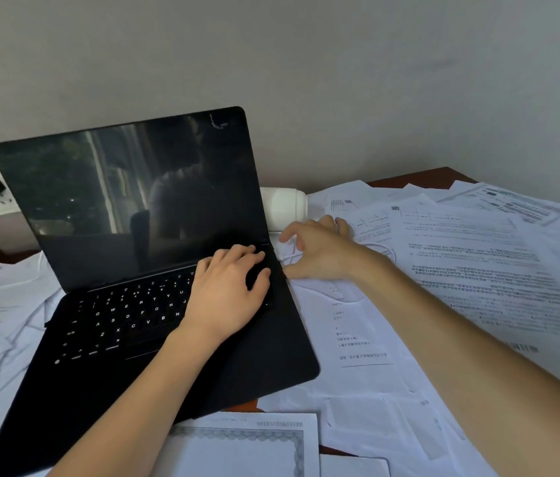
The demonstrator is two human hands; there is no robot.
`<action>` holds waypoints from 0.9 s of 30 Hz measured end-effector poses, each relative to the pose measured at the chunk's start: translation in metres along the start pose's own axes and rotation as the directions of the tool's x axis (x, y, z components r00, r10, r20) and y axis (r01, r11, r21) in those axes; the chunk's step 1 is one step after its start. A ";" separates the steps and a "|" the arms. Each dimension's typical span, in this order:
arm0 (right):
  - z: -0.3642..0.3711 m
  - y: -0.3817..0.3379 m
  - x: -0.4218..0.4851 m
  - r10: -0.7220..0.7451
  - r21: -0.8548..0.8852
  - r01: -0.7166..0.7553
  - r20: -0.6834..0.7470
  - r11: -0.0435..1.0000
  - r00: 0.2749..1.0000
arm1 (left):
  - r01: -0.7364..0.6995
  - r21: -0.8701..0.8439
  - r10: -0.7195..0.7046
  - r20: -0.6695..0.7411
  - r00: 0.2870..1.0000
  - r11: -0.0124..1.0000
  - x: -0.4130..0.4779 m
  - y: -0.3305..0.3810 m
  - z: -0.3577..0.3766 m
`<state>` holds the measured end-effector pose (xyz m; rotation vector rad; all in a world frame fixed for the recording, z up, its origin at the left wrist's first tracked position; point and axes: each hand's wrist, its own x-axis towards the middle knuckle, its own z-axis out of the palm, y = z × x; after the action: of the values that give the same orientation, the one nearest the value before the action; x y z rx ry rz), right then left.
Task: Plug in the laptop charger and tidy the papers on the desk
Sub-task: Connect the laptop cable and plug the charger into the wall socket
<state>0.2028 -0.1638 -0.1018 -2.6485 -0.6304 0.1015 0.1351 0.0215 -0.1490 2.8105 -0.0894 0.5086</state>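
Little of the task was judged done. The laptop [154, 256] was seen open, its screen dark, at centre-left on the bench [409, 177]. It was steadied by the left hand [227, 290], whose grip was spread on the keys. The right hand [320, 253] was curled at the laptop's right edge beside a thin white cable [290, 258]; whether a plug was pinched could not be told. Papers [478, 270] were left scattered across the right and lower frame, unsorted.

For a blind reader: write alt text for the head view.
A person's left hand rests on the keyboard of an open black laptop with a dark screen, while the right hand reaches to its right edge above scattered papers; a white bottle lies behind.
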 end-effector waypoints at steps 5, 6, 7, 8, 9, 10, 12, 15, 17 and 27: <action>-0.040 0.006 -0.018 0.187 -0.165 -0.156 0.196 0.974 0.963 | -0.003 -0.019 0.003 0.005 1.000 1.000 -0.002 -0.002 -0.001; -0.046 0.007 -0.021 0.242 -0.217 -0.188 0.255 0.958 0.936 | -0.003 -0.022 0.003 0.012 1.000 1.000 -0.002 -0.001 -0.002; -0.052 0.007 -0.024 0.268 -0.241 -0.201 0.289 0.949 0.919 | -0.004 -0.022 0.004 0.017 1.000 1.000 -0.002 0.000 -0.002; -0.055 0.005 -0.026 0.273 -0.248 -0.201 0.304 0.948 0.913 | -0.006 -0.020 0.007 0.023 1.000 1.000 -0.002 0.001 -0.003; -0.058 0.003 -0.028 0.271 -0.265 -0.191 0.309 0.945 0.912 | -0.008 -0.021 0.008 0.027 1.000 1.000 -0.003 0.001 -0.004; -0.059 -0.001 -0.029 0.275 -0.309 -0.177 0.312 0.935 0.909 | -0.008 -0.025 0.009 0.030 1.000 1.000 -0.003 0.001 -0.005; -0.060 -0.006 -0.034 0.313 -0.425 -0.159 0.323 0.891 0.893 | -0.009 -0.037 0.010 0.038 0.999 0.999 -0.003 0.002 -0.006; -0.059 -0.009 -0.036 0.344 -0.465 -0.149 0.368 0.873 0.864 | -0.011 -0.044 0.013 0.048 0.999 0.999 -0.002 0.003 -0.008; -0.059 -0.008 -0.035 0.340 -0.430 -0.148 0.413 0.891 0.845 | -0.010 -0.032 0.012 0.056 0.998 0.999 0.000 0.004 -0.009; -0.044 -0.020 -0.035 0.274 -0.321 -0.129 0.462 0.938 0.843 | -0.203 -0.034 0.204 0.285 0.937 0.979 0.045 0.022 -0.023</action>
<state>0.1699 -0.1798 -0.0543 -2.9730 -0.5420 0.8512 0.1671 0.0066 -0.1066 2.8666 -0.4449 0.1373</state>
